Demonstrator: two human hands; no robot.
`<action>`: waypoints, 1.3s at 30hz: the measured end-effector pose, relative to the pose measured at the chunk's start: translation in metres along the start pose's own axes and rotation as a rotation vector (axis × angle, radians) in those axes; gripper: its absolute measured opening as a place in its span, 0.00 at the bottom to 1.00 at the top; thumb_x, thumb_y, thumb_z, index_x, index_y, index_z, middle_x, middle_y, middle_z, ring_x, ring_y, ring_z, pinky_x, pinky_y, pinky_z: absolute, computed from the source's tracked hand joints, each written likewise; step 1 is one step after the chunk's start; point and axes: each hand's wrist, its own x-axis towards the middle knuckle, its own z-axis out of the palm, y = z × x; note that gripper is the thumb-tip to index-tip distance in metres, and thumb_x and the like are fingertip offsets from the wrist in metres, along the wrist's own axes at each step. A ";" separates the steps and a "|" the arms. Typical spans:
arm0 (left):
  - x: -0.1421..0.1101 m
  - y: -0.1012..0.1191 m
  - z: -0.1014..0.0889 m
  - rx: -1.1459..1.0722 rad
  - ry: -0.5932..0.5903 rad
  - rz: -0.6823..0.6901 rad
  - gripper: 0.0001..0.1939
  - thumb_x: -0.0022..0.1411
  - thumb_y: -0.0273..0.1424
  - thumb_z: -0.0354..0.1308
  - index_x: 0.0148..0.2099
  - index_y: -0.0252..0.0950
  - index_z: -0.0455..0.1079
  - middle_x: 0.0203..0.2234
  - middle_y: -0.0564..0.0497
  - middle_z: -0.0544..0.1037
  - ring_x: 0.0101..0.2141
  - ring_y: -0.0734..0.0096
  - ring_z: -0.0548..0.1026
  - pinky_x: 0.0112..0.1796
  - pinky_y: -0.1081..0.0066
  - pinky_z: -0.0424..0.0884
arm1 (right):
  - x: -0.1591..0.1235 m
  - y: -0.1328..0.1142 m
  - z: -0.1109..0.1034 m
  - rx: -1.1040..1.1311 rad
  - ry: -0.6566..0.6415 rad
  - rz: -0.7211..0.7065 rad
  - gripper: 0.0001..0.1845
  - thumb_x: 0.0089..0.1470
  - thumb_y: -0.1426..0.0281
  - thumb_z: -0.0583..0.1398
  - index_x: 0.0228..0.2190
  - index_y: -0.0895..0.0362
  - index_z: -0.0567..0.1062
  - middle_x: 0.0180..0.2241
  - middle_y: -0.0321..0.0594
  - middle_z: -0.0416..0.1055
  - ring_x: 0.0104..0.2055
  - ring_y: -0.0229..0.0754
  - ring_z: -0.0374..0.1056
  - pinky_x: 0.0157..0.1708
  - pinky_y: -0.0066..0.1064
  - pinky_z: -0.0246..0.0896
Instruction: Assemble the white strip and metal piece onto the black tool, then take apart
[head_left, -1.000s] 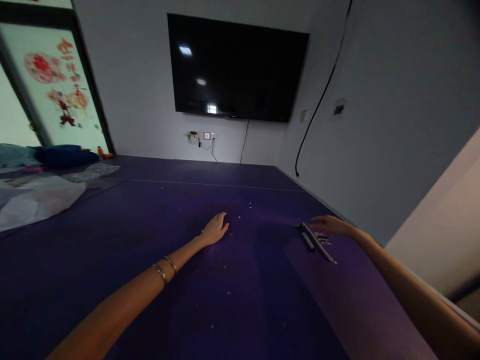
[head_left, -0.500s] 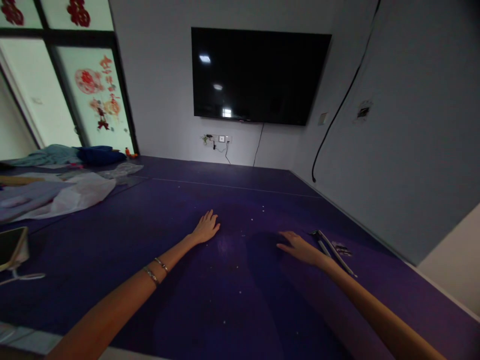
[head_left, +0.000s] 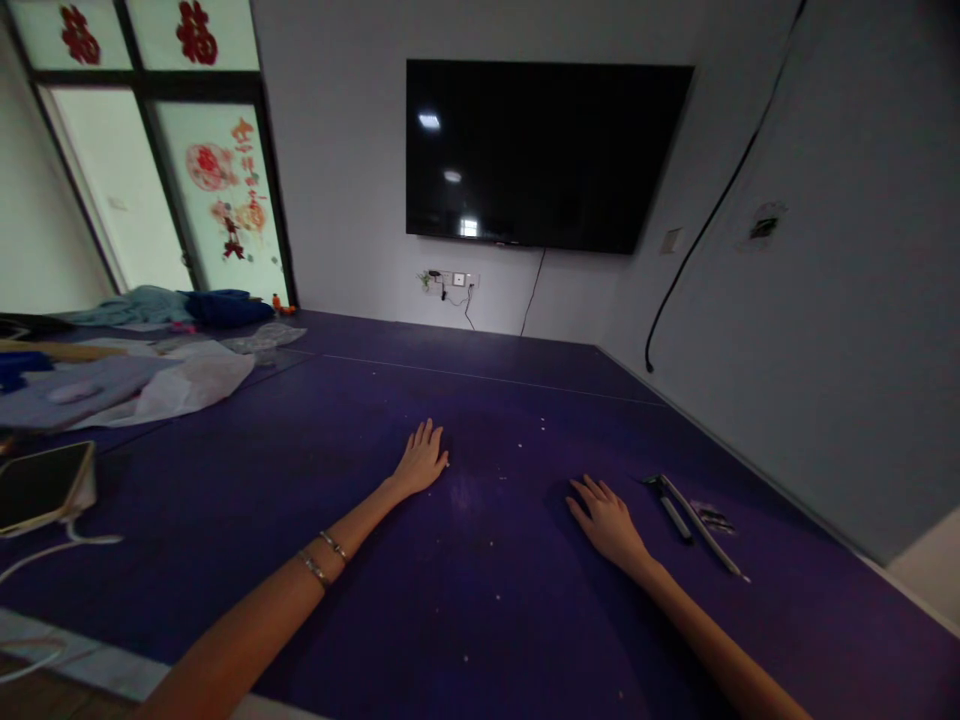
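the left hand (head_left: 421, 460) lies palm down near the middle of the wide flat purple table (head_left: 360, 620), fingers loosely spread, gripping nothing visible, perhaps to steady the person. the right hand (head_left: 606, 518), likewise spread and ungripping, is nearer the right edge, beside a long thin pale-grey stick (head_left: 701, 529) and a short grey-and-black bar (head_left: 676, 519), seemingly laid there for easy reach.

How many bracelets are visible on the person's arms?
2, both on the left forearm: one bracelet nearer the left hand, another bracelet just behind it, farther from the hand. More may be outside the picture.
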 end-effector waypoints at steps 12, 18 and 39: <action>-0.008 0.000 -0.004 0.025 -0.045 -0.040 0.28 0.61 0.33 0.42 0.62 0.28 0.48 0.61 0.34 0.49 0.60 0.52 0.49 0.55 0.56 0.52 | -0.003 -0.001 -0.003 0.033 0.003 -0.002 0.28 0.57 0.58 0.45 0.55 0.56 0.63 0.59 0.46 0.54 0.62 0.54 0.44 0.56 0.44 0.43; -0.009 -0.002 -0.005 0.030 -0.131 -0.020 0.24 0.63 0.35 0.38 0.57 0.29 0.59 0.57 0.37 0.60 0.58 0.52 0.54 0.55 0.54 0.53 | -0.003 -0.001 -0.004 0.065 -0.008 -0.004 0.28 0.57 0.57 0.45 0.54 0.56 0.64 0.59 0.45 0.54 0.62 0.54 0.44 0.57 0.44 0.43; -0.009 -0.004 -0.006 0.055 -0.102 -0.011 0.23 0.63 0.35 0.39 0.56 0.31 0.61 0.56 0.39 0.62 0.57 0.53 0.56 0.54 0.56 0.55 | -0.006 -0.004 -0.008 0.093 -0.001 -0.002 0.27 0.56 0.59 0.46 0.54 0.55 0.64 0.59 0.44 0.55 0.62 0.53 0.45 0.56 0.45 0.43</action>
